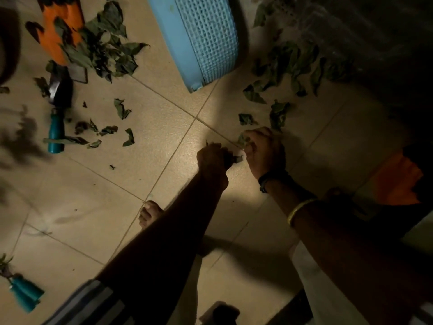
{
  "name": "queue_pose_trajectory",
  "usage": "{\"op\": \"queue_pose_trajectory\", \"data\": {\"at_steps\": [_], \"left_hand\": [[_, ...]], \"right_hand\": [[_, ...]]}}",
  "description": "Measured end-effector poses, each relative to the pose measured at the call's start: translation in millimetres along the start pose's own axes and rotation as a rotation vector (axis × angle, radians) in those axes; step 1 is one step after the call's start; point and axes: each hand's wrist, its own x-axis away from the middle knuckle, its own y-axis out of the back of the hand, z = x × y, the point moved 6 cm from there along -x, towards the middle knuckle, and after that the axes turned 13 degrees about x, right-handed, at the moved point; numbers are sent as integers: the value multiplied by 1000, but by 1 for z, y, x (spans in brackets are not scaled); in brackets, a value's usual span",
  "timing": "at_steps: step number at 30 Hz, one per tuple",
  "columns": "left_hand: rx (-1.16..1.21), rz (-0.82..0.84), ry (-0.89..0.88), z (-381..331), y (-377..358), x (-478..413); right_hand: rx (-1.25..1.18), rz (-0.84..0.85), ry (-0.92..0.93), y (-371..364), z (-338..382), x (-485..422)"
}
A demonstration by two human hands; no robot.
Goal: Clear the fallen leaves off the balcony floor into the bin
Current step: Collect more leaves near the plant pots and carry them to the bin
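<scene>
Your left hand [212,158] curls around small dark leaf scraps [237,158]; your right hand [264,151] pinches a crumpled green leaf [242,140] on the beige tiled floor [145,127].

The blue bin [201,41] is cut off by the top edge, so its opening is not seen. The upper right corner is lost in darkness, and the leaves [288,66] there are only partly made out. What is held in the left hand [212,158] is too dark to be named (a small dark end shows beside the fist). A blurred dark shape [21,137] is seen at the left edge. The teal handles [24,296] at lower left are cut by the edge.
</scene>
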Motion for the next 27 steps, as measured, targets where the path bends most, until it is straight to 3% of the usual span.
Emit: {"op": "queue_pose_trajectory", "data": {"at_steps": [4, 9, 12, 15, 18, 22, 24, 27], "left_hand": [[-35, 34, 4, 3, 1, -14], [-64, -40, 10, 2, 5, -19], [-118, 63, 19, 4, -10, -8], [-105, 115, 17, -1, -22, 6], [-72, 52, -14, -14, -22, 3], [33, 5, 27, -26, -27, -8], [18, 13, 43, -24, -30, -16], [-36, 64, 57, -17, -27, -24]], "right_hand": [[59, 47, 74, -24, 1, -16], [-245, 15, -109, -11, 1, -5], [-343, 6, -154, 5, 13, 10], [-320, 11, -112, 21, 26, 14], [-339, 19, -55, 33, 29, 1], [-106, -123, -23, 32, 19, -39], [36, -56, 21, 13, 17, -56], [32, 15, 40, -6, 11, -67]]}}
